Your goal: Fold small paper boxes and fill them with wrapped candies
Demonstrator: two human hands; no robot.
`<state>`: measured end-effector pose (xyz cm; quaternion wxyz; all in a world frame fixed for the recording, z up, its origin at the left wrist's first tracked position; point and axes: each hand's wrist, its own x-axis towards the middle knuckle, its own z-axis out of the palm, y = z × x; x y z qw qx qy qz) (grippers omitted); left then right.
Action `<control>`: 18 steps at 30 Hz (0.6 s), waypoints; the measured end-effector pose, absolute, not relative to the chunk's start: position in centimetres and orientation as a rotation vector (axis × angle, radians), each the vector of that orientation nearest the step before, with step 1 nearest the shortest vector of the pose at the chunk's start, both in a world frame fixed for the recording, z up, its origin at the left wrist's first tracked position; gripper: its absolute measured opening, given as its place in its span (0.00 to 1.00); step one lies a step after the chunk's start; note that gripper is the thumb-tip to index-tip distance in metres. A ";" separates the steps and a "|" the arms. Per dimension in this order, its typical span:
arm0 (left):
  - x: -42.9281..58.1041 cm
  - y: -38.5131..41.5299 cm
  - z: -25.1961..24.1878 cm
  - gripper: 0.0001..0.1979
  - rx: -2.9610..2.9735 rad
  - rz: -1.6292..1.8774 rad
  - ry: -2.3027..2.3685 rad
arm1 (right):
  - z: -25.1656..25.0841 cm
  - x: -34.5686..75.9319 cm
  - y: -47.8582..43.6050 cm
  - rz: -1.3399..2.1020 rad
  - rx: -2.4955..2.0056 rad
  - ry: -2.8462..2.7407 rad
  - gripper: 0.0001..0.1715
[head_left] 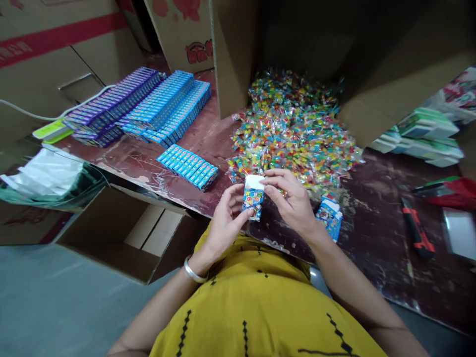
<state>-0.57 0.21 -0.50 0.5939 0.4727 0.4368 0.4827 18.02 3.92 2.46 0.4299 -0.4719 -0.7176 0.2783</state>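
Observation:
My left hand (227,218) and my right hand (292,198) both grip a small blue printed box (253,197) held upright over the near table edge. The left fingers wrap its lower side. The right fingertips press on its white top flap. A heap of colourful wrapped candies (293,129) lies just beyond the hands, spilling from a big tipped cardboard box (238,54). Another small blue box (330,216) lies on the table beside my right wrist.
A short row of blue boxes (189,166) lies to the left, with long rows of blue and purple boxes (141,106) further back. An orange utility knife (417,227) lies at right. An open cardboard carton (122,233) stands on the floor below the dark worn table (375,233).

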 end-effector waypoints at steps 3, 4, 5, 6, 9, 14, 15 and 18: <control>-0.3 0.1 -0.1 0.34 1.088 1.162 0.978 | 1.3 17.6 3.0 0.993 -1.185 -1.550 0.16; -0.3 0.1 -0.1 0.32 1.091 1.152 0.964 | 0.8 17.4 2.7 1.056 -1.187 -1.491 0.16; -0.2 0.0 -0.1 0.29 1.095 1.133 0.950 | 0.5 17.3 2.4 1.094 -1.191 -1.450 0.15; -0.2 0.0 -0.2 0.26 1.098 1.112 0.940 | 0.2 17.1 2.2 1.107 -1.197 -1.423 0.13; -0.2 -0.1 -0.5 0.21 1.108 1.058 0.927 | -0.2 16.8 1.9 1.070 -1.193 -1.423 0.09; -0.2 0.2 -0.6 0.21 1.102 1.094 0.941 | -0.1 16.6 2.2 1.060 -1.097 -1.392 0.07; -0.2 0.2 -0.5 0.23 1.080 1.110 0.942 | -0.1 16.5 2.2 1.069 -1.083 -1.356 0.09; -0.3 0.2 -0.4 0.26 0.998 1.115 0.935 | 0.0 16.5 2.5 1.080 -1.056 -1.343 0.15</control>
